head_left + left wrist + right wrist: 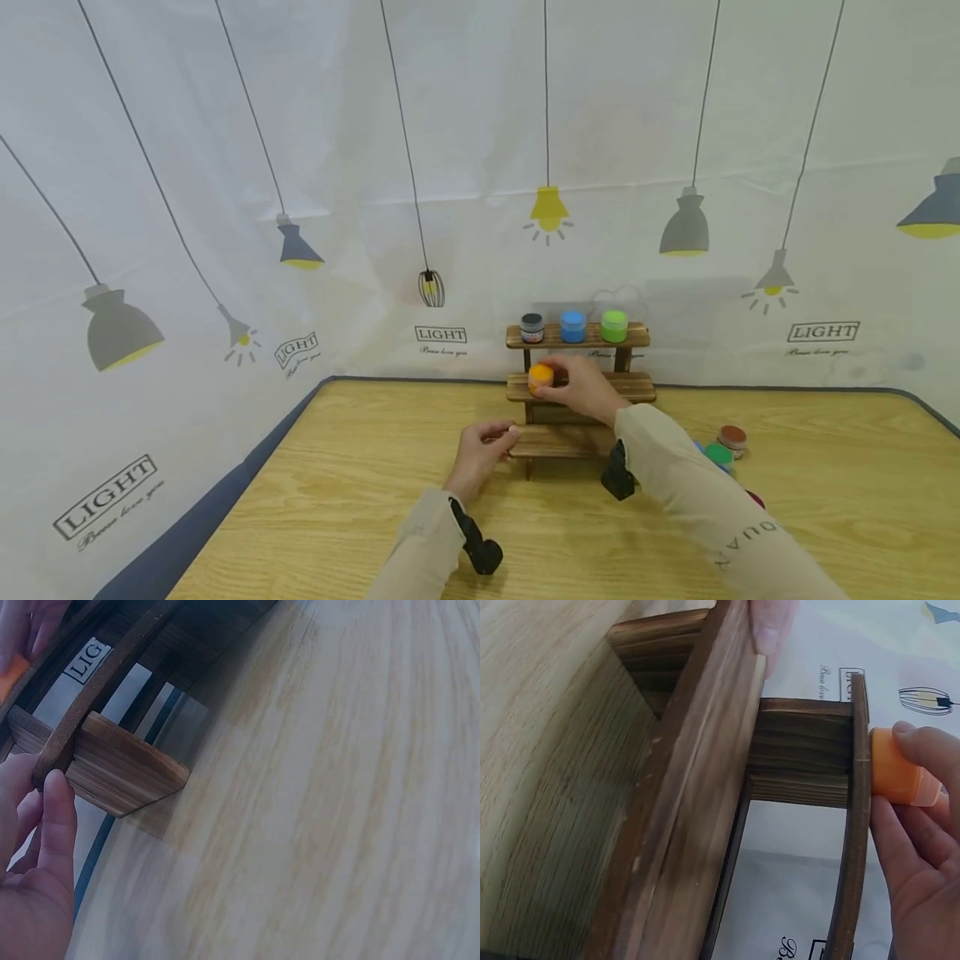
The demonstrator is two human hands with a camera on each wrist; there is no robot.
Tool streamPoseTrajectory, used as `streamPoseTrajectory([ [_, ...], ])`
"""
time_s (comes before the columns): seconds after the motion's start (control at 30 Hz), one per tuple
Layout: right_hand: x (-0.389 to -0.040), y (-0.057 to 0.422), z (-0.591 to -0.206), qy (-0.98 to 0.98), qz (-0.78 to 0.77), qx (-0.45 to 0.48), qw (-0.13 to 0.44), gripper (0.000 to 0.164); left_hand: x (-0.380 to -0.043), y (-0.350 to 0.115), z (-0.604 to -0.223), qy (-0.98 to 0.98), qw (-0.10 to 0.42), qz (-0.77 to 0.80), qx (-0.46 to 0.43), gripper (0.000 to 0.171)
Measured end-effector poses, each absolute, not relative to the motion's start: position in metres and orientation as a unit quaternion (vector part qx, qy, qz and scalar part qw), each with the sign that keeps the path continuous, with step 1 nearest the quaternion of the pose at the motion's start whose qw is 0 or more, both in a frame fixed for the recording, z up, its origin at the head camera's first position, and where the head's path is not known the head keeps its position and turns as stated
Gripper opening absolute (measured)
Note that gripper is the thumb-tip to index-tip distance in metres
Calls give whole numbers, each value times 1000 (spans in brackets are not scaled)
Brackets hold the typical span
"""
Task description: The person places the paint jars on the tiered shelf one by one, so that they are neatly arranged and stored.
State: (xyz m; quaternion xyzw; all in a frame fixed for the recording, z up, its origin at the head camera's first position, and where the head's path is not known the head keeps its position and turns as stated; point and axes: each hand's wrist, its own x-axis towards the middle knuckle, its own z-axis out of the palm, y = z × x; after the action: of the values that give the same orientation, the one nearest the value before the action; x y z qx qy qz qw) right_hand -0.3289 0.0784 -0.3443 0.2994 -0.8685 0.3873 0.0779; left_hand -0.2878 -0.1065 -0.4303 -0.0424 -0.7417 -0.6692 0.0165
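Note:
My right hand (pixel 588 390) holds a small orange jar (pixel 540 380) between thumb and fingers at the left end of the middle step of a wooden three-step rack (pixel 558 442). In the right wrist view the orange jar (pixel 895 766) is against the edge of that step. With thumb and fingers my left hand (pixel 477 457) pinches the left end of the bottom step; the left wrist view shows this wooden step (pixel 64 735) between them. On the top step stand a black-lidded jar (pixel 532 327), a blue jar (pixel 573 327) and a light green jar (pixel 614 327).
Right of the rack, a brown-lidded jar (pixel 732 441) and a green jar (pixel 718 456) stand on the wooden table (pixel 337 500). Blue and dark red jars there are partly hidden by my right sleeve. A white curtain (pixel 480 125) printed with lamps hangs behind.

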Motion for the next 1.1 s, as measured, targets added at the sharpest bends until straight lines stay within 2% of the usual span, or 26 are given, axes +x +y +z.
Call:
streamPoseTrajectory([
  [0.27, -334, 78, -347, -860, 388, 320, 89, 44, -289, -107, -429, -744, 21, -668, -34, 34],
  [0.47, -333, 81, -349, -842, 409, 337, 99, 50, -289, -107, -430, -741, 15, -671, -41, 33],
  [0.63, -335, 80, -350, -853, 411, 311, 78, 44, -288, -107, -431, -741, 14, -670, -45, 33],
  [0.87, -335, 78, -352, -869, 391, 290, 84, 40, -286, -105, -429, -744, 14, -667, -36, 33],
  [1.1, -332, 77, -350, -871, 386, 292, 82, 46, -279, -104, -420, -745, 13, -666, -38, 33],
])
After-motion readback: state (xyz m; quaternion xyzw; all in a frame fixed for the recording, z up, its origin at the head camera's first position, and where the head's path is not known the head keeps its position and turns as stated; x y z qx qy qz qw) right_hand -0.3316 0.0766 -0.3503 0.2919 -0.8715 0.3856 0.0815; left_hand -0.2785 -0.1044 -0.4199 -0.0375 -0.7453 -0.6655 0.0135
